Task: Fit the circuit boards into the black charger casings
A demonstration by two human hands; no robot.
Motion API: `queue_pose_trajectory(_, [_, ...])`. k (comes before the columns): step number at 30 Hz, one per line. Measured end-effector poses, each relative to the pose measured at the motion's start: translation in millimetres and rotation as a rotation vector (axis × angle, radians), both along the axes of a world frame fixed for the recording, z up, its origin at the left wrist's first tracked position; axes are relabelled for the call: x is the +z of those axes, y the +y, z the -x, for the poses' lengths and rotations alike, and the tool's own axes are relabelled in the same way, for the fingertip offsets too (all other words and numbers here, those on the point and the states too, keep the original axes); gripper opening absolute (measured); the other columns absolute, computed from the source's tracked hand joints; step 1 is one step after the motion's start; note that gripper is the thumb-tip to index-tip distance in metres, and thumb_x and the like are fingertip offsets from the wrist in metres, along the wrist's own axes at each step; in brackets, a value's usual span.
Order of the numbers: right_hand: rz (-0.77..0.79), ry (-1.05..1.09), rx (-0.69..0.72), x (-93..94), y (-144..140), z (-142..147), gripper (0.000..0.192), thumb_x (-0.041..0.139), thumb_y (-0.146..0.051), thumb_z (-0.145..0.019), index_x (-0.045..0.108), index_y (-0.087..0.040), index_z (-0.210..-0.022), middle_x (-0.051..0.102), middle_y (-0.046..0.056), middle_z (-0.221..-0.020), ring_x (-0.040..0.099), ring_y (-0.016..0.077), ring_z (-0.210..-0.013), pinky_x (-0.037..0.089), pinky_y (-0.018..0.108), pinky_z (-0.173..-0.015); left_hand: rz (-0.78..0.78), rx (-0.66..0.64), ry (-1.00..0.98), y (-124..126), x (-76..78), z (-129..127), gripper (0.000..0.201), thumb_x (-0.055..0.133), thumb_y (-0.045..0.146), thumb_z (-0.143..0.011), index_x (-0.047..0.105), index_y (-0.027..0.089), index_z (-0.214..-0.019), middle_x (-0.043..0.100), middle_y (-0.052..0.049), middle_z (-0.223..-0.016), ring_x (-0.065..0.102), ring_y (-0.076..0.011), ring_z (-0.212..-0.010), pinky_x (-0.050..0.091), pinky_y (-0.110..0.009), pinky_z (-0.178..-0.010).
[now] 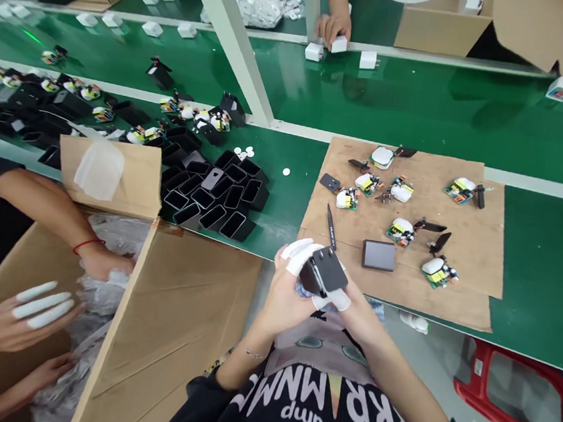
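Just in front of my chest, over the bench's front edge, both hands grip one black plug adapter (326,273) with two short pins on its upper face. My left hand (289,292) wraps its left side, white finger covers on several fingertips. From the right, my right hand (345,299) closes around its lower side, also with white covers; part of its fingers is hidden behind the adapter. Beyond them on a cardboard sheet (350,225) lie a grey adapter case (378,255), a black pen-like tool (331,227) and several circuit assemblies with wires, such as one circuit assembly (402,232).
Several open black casings (213,216) stand left on the green bench. A large carton (187,295) with plastic bags sits at left, co-workers' hands (105,263) in it. Across the bench, another person's hand (337,27) touches a white adapter (339,44). A red stool (517,410) stands right.
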State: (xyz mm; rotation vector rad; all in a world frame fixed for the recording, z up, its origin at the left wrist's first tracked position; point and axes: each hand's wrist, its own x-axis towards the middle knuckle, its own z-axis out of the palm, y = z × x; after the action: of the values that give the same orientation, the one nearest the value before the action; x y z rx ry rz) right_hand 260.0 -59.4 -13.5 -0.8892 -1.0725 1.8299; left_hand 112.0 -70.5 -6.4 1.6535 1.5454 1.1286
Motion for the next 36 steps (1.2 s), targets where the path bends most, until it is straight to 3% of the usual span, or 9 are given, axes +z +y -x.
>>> queue_pose_trajectory(4, [0.241, 0.140, -0.047, -1.9, -4, 18, 0.056, 0.067, -0.062, -0.081, 0.066, -0.027, -0.124, 0.071, 0.009, -0.121, 0.068, 0.0304, -0.108, 0.058, 0.049, -0.091, -0.192, 0.041, 0.278, -3, -15.1, -3, 0.052, 0.067, 0.031, -0.071, 0.056, 0.023, -0.122, 0.070, -0.009, -0.118, 0.064, -0.0299, -0.115, 0.022, -0.057, -0.119])
queue_pose_trajectory(9, [0.242, 0.151, -0.101, 0.1, 1, 26, 0.046, 0.073, -0.058, -0.073, 0.074, -0.025, -0.105, 0.076, 0.006, -0.104, 0.070, 0.0298, -0.100, 0.059, 0.046, -0.090, -0.281, 0.039, 0.325, -4, -24.4, -4, 0.053, 0.064, 0.031, -0.073, 0.049, 0.024, -0.123, 0.070, -0.009, -0.117, 0.066, -0.0288, -0.110, 0.025, -0.054, -0.115])
queue_pose_trajectory(14, [0.279, 0.135, -0.142, -10.4, 1, 35, 0.049, 0.068, -0.061, -0.075, 0.073, -0.023, -0.105, 0.077, 0.008, -0.096, 0.070, 0.0302, -0.097, 0.060, 0.044, -0.084, -0.305, 0.030, 0.302, -1, -31.8, -5, 0.058, 0.064, 0.030, -0.072, 0.046, 0.023, -0.126, 0.069, -0.009, -0.118, 0.065, -0.0293, -0.111, 0.021, -0.055, -0.116])
queue_pose_trajectory(18, [0.298, 0.149, -0.064, -13.4, 7, 31, 0.052, 0.073, -0.062, -0.074, 0.073, -0.023, -0.109, 0.076, 0.008, -0.105, 0.070, 0.0295, -0.100, 0.060, 0.042, -0.081, -0.155, 0.107, 0.210, -3, -38.0, -5, 0.060, 0.069, 0.031, -0.071, 0.048, 0.023, -0.127, 0.065, -0.011, -0.122, 0.061, -0.0303, -0.117, 0.024, -0.056, -0.117])
queue_pose_trajectory(22, [0.276, 0.216, 0.068, -10.8, 12, 14, 0.075, 0.059, -0.081, -0.074, 0.068, -0.025, -0.121, 0.070, 0.012, -0.123, 0.067, 0.0309, -0.111, 0.060, 0.045, -0.085, 0.079, 0.234, -0.071, -5, -35.7, -8, 0.074, 0.076, 0.038, -0.071, 0.044, 0.022, -0.136, 0.053, -0.016, -0.137, 0.052, -0.0316, -0.129, 0.042, -0.050, -0.109])
queue_pose_trajectory(25, [0.316, 0.186, 0.045, -9.4, 13, 7, 0.075, 0.068, -0.076, -0.070, 0.068, -0.024, -0.124, 0.068, 0.012, -0.127, 0.064, 0.0326, -0.116, 0.056, 0.048, -0.092, 0.127, 0.253, -0.111, -3, -28.7, -12, 0.074, 0.077, 0.038, -0.071, 0.045, 0.022, -0.136, 0.055, -0.015, -0.135, 0.050, -0.0323, -0.131, 0.041, -0.051, -0.110])
queue_pose_trajectory(31, [0.411, 0.080, -0.146, -6.1, 2, 18, 0.063, 0.078, -0.064, -0.066, 0.073, -0.024, -0.114, 0.074, 0.009, -0.114, 0.061, 0.0345, -0.120, 0.042, 0.053, -0.108, -0.102, 0.169, 0.204, -1, -16.5, -19, 0.058, 0.069, 0.026, -0.070, 0.052, 0.022, -0.126, 0.067, -0.010, -0.120, 0.063, -0.0289, -0.114, 0.028, -0.057, -0.114])
queue_pose_trajectory(34, [0.466, 0.040, -0.244, -11.7, -5, 16, 0.062, 0.082, -0.060, -0.061, 0.074, -0.026, -0.112, 0.076, 0.007, -0.109, 0.060, 0.0349, -0.120, 0.040, 0.052, -0.110, -0.266, 0.092, 0.284, 3, -17.7, -18, 0.061, 0.067, 0.035, -0.073, 0.048, 0.020, -0.129, 0.067, -0.012, -0.119, 0.064, -0.0281, -0.112, 0.031, -0.054, -0.111])
queue_pose_trajectory(36, [0.395, 0.033, -0.238, -16.3, 3, 11, 0.060, 0.082, -0.059, -0.063, 0.072, -0.026, -0.113, 0.074, 0.006, -0.110, 0.059, 0.0346, -0.119, 0.045, 0.052, -0.106, -0.344, 0.028, 0.321, 11, -20.7, -15, 0.065, 0.066, 0.044, -0.074, 0.047, 0.018, -0.130, 0.068, -0.013, -0.117, 0.064, -0.0276, -0.112, 0.035, -0.051, -0.109])
